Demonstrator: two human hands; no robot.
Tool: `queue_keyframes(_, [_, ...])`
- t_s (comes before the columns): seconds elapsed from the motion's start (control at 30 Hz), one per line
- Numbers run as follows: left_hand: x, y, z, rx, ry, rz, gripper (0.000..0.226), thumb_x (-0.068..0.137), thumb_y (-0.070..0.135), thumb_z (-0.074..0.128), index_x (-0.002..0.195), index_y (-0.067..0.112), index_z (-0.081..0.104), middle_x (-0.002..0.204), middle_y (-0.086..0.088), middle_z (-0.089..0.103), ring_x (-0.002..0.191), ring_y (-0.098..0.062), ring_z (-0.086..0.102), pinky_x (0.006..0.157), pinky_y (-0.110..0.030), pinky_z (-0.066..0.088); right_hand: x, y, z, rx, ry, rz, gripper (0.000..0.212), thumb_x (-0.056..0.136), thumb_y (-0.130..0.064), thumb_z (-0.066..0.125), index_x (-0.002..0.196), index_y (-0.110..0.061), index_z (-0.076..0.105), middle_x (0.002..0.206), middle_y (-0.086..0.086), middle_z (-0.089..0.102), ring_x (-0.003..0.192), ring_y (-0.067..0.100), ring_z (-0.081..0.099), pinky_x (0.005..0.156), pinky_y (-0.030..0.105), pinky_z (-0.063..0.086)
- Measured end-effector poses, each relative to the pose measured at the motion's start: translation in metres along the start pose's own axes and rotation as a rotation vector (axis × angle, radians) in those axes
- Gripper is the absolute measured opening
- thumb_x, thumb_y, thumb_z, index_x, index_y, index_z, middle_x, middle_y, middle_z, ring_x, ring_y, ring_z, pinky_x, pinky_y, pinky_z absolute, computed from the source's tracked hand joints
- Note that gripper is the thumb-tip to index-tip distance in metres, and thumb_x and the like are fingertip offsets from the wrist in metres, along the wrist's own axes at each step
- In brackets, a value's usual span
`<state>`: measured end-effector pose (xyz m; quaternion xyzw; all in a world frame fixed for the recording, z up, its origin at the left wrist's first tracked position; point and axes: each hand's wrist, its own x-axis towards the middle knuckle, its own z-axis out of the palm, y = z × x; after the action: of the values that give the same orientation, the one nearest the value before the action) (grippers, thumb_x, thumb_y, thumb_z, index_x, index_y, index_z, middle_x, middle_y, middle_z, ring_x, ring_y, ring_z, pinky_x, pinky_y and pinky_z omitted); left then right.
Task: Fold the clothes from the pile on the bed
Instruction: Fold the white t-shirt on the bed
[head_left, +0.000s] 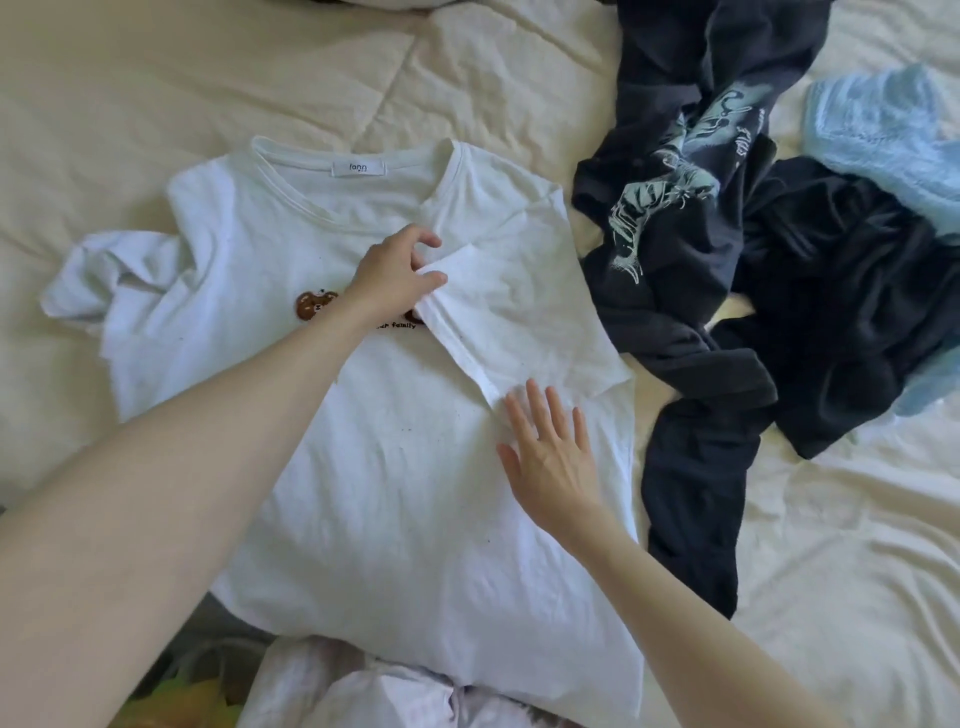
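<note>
The white T-shirt (395, 467) is spread left of the dark pile (753, 312), its sleeve pinched by the left hand (389, 280), the right hand (550, 457) pressed flat; slippage risks a crooked fold.

White cotton t-shirt (395, 467): chest print half hidden. One brown bear patch (316, 305) shows; the second sits under the left hand (395, 275) and the folded-in right sleeve (519, 312). Black lettering reads only "...ar family", start covered by the forearm. Neck label text too small to read. Near hem partly overlapped by a crumpled pale pink-white garment (363, 696), itself cut off by the near edge. Dark navy printed garment (691, 218) bunched, pale blue graphic unreadable, top cropped at the far edge. Light blue fuzzy fabric (883, 135) cut off at the right edge. Both forearms exit the near edge.
</note>
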<state>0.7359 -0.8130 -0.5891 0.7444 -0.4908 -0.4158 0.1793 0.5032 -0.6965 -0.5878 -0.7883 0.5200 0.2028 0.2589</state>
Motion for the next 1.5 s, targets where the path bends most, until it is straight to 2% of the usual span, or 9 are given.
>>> queue_keyframes(0.13, [0.001, -0.002, -0.005, 0.071, -0.018, 0.03, 0.036, 0.084, 0.029, 0.067, 0.115, 0.018, 0.054, 0.076, 0.007, 0.05, 0.074, -0.013, 0.051, 0.065, -0.025, 0.036, -0.009, -0.003, 0.001, -0.003, -0.007, -0.01, 0.056, 0.102, -0.039, 0.028, 0.151, -0.02, 0.007, 0.16, 0.004, -0.001, 0.147, 0.026, 0.0, 0.116, 0.048, 0.001])
queue_keyframes(0.23, [-0.005, -0.015, -0.002, 0.111, -0.02, -0.109, 0.039, 0.082, 0.029, 0.069, 0.115, 0.016, 0.053, 0.097, 0.001, 0.058, 0.09, -0.02, 0.056, 0.072, -0.026, 0.039, -0.009, 0.002, -0.003, 0.026, -0.074, -0.058, 0.055, 0.101, -0.038, 0.032, 0.149, -0.021, 0.011, 0.158, 0.002, 0.003, 0.146, 0.024, 0.0, 0.116, 0.051, 0.001])
queue_keyframes(0.37, [-0.04, -0.039, -0.001, 0.015, 0.19, -0.37, 0.033, 0.087, 0.022, 0.059, 0.118, 0.013, 0.052, 0.117, -0.008, 0.057, 0.106, -0.029, 0.057, 0.077, -0.029, 0.043, -0.011, 0.011, -0.015, 0.055, -0.125, -0.075, 0.055, 0.101, -0.038, 0.032, 0.15, -0.022, 0.011, 0.16, 0.002, 0.002, 0.147, 0.024, -0.001, 0.116, 0.05, -0.001])
queue_keyframes(0.57, [-0.168, -0.053, -0.001, -0.054, 0.179, -0.335, 0.04, 0.094, 0.016, 0.052, 0.133, 0.015, 0.044, 0.128, -0.008, 0.05, 0.105, -0.018, 0.051, 0.086, -0.024, 0.036, -0.028, 0.016, -0.037, 0.135, -0.056, -0.103, 0.058, 0.101, -0.043, 0.028, 0.152, -0.024, 0.007, 0.16, 0.003, 0.003, 0.147, 0.022, 0.001, 0.119, 0.043, 0.001])
queue_keyframes(0.67, [-0.232, -0.059, -0.01, 0.139, 0.182, -0.312, 0.042, 0.096, 0.016, 0.046, 0.138, 0.013, 0.041, 0.138, -0.007, 0.045, 0.123, -0.022, 0.046, 0.095, -0.031, 0.038, -0.038, 0.009, -0.047, 0.08, -0.011, -0.177, 0.06, 0.1, -0.046, 0.029, 0.152, -0.025, 0.007, 0.16, 0.002, 0.005, 0.147, 0.021, 0.001, 0.119, 0.043, 0.0])
queue_keyframes(0.83, [-0.261, -0.079, -0.045, 0.511, 0.204, -0.209, 0.043, 0.094, 0.009, 0.047, 0.136, 0.003, 0.045, 0.137, -0.014, 0.048, 0.123, -0.031, 0.048, 0.094, -0.045, 0.044, -0.029, -0.032, -0.06, -0.093, 0.016, -0.281, 0.063, 0.099, -0.051, 0.025, 0.152, -0.024, 0.004, 0.16, 0.002, 0.001, 0.147, 0.021, -0.002, 0.118, 0.044, -0.004])
queue_keyframes(1.2, [-0.184, -0.177, -0.168, 0.587, 0.28, -0.031, 0.043, 0.086, 0.001, 0.054, 0.129, -0.001, 0.051, 0.129, -0.023, 0.051, 0.116, -0.038, 0.051, 0.086, -0.05, 0.045, 0.068, -0.204, -0.075, -0.162, 0.08, -0.38, 0.061, 0.1, -0.047, 0.028, 0.152, -0.023, 0.008, 0.16, 0.003, -0.001, 0.147, 0.021, -0.003, 0.118, 0.043, -0.003])
queue_keyframes(1.33, [-0.12, -0.215, -0.202, 0.481, 0.31, -0.069, 0.051, 0.092, 0.01, 0.051, 0.141, 0.005, 0.038, 0.146, -0.019, 0.035, 0.13, -0.036, 0.038, 0.096, -0.049, 0.039, 0.115, -0.27, -0.059, -0.12, 0.077, -0.365, 0.062, 0.1, -0.047, 0.027, 0.152, -0.025, 0.004, 0.16, 0.003, -0.005, 0.147, 0.022, -0.005, 0.118, 0.045, -0.001])
queue_keyframes(1.5, [-0.063, -0.238, -0.213, 0.356, 0.162, -0.019, 0.075, 0.09, 0.035, 0.058, 0.15, 0.016, 0.017, 0.159, -0.008, 0.009, 0.14, -0.032, 0.022, 0.106, -0.048, 0.032, 0.139, -0.301, -0.031, -0.152, -0.008, -0.27, 0.073, 0.094, -0.058, 0.032, 0.151, -0.03, -0.004, 0.159, 0.002, -0.015, 0.145, 0.025, -0.015, 0.116, 0.049, -0.003])
